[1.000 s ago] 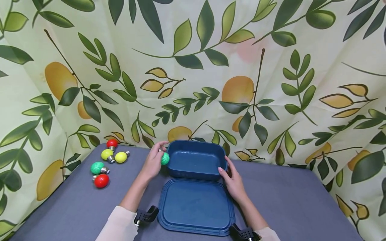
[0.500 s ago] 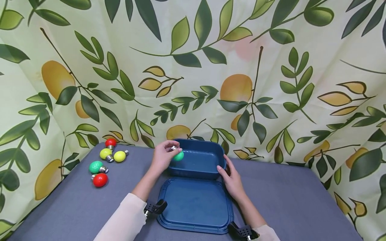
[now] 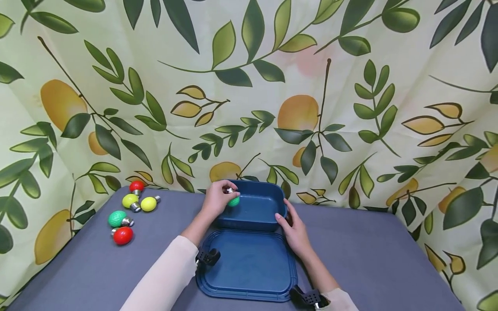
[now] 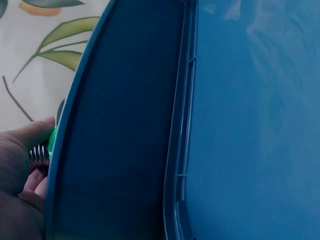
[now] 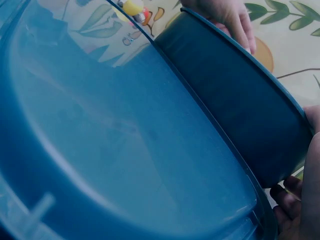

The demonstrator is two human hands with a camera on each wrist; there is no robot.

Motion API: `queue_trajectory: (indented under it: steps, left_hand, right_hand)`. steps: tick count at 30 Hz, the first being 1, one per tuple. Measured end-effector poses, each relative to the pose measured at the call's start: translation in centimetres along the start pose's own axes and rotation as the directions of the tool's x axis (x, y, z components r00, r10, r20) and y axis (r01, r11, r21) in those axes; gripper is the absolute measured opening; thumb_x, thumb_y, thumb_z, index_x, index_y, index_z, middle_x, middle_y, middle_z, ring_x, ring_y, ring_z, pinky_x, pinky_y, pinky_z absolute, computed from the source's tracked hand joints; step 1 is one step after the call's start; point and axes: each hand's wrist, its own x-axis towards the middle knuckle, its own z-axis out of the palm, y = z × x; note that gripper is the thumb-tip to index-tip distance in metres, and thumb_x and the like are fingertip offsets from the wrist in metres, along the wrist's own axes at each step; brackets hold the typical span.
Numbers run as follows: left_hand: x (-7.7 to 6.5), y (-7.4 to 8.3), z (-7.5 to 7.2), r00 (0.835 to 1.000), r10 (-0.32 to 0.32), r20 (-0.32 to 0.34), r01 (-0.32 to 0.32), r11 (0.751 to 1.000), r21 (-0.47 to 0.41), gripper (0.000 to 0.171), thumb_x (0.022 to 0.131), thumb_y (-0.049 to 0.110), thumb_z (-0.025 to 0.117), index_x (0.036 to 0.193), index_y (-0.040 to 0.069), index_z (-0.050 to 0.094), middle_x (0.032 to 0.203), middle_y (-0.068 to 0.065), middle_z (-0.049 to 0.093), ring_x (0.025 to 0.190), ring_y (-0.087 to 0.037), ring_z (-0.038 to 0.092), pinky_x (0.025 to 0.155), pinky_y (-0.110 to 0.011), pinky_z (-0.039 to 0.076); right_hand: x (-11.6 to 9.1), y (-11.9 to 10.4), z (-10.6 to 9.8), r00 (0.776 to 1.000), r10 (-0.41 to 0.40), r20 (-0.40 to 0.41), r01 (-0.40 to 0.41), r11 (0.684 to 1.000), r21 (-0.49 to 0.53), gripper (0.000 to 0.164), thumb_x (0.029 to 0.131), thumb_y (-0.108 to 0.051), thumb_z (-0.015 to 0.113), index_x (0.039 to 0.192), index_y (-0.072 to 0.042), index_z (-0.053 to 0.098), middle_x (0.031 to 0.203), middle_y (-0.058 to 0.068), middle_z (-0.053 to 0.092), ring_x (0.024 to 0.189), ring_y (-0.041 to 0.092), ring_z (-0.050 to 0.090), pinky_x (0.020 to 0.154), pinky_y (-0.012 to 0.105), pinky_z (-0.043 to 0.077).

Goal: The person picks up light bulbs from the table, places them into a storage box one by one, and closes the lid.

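Observation:
My left hand (image 3: 218, 199) pinches a green light bulb (image 3: 234, 201) by its metal screw base, over the left end of a dark blue rectangular box (image 3: 256, 207). In the left wrist view, the bulb's threaded base (image 4: 39, 156) shows between thumb and fingers, and the box wall (image 4: 110, 130) hides most of its green part. My right hand (image 3: 295, 231) holds the box's right end, thumb at the rim and fingers along the outer side. In front of the box lies a flat blue lid (image 3: 249, 265), which both forearms flank.
On the left of the grey table (image 3: 373, 255) lie several bulbs: a red bulb (image 3: 136, 186) at the back, two yellow ones, a green one (image 3: 116, 218) and another red bulb (image 3: 122, 236) nearest. A leaf-printed cloth (image 3: 249, 103) hangs behind the table.
My left hand has carried the green bulb rightward from beside the box's left end to over its inside. The right hand keeps its hold on the box. The head view has shifted slightly.

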Motion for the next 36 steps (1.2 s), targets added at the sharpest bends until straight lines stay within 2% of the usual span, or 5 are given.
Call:
queue_trajectory:
  steps: [5,9,15,27,36]
  left_hand:
    - [0.5,-0.3,0.5,1.0,-0.004,0.009,0.004,0.997,0.072,0.01,0.084,0.007,0.081,0.09,0.003,0.074,0.087,-0.013,0.073,0.076,-0.019,0.06,0.069,-0.027,0.05]
    - [0.8,-0.3,1.2,0.999,-0.031,0.034,0.027,0.993,0.112,0.01,0.084,0.008,0.081,0.091,0.003,0.076,0.09,-0.012,0.073,0.079,-0.02,0.062,0.07,-0.028,0.052]
    - [1.1,-0.4,2.0,0.994,-0.082,0.072,0.072,0.988,0.136,0.008,0.086,0.01,0.079,0.093,0.006,0.076,0.096,-0.01,0.074,0.085,-0.021,0.065,0.078,-0.034,0.056]
    - [1.9,-1.2,2.2,0.984,-0.145,0.1,0.126,0.976,0.176,0.011,0.087,0.012,0.079,0.096,0.006,0.077,0.103,-0.012,0.074,0.092,-0.025,0.067,0.082,-0.038,0.056]
    - [2.0,-1.3,2.3,0.979,-0.149,0.139,0.12,0.974,0.193,0.021,0.088,0.014,0.079,0.106,0.005,0.075,0.105,-0.014,0.073,0.092,-0.025,0.066,0.083,-0.039,0.056]
  right_hand:
    - [-0.1,0.0,0.2,1.0,-0.005,0.004,0.005,1.0,-0.001,0.065,0.102,-0.037,0.059,0.159,-0.021,0.032,0.154,0.019,0.049,0.138,0.034,0.054,0.113,0.055,0.042]
    - [-0.2,-0.1,0.2,1.0,-0.003,0.004,0.003,1.0,0.02,0.065,0.102,-0.037,0.059,0.159,-0.023,0.031,0.155,0.018,0.047,0.139,0.034,0.053,0.114,0.055,0.041]
    - [-0.2,-0.1,0.2,1.0,0.007,0.004,-0.008,1.0,0.02,0.064,0.102,-0.039,0.059,0.159,-0.024,0.032,0.156,0.017,0.047,0.139,0.033,0.052,0.114,0.055,0.041]
    - [-0.2,0.0,0.2,1.0,0.002,-0.007,-0.002,1.0,0.001,0.065,0.102,-0.04,0.059,0.159,-0.024,0.032,0.155,0.016,0.048,0.138,0.033,0.054,0.114,0.056,0.04]
    - [0.0,0.1,0.0,1.0,0.007,-0.015,-0.007,1.0,-0.019,0.066,0.101,-0.041,0.059,0.159,-0.026,0.032,0.154,0.015,0.05,0.137,0.033,0.055,0.114,0.056,0.04]
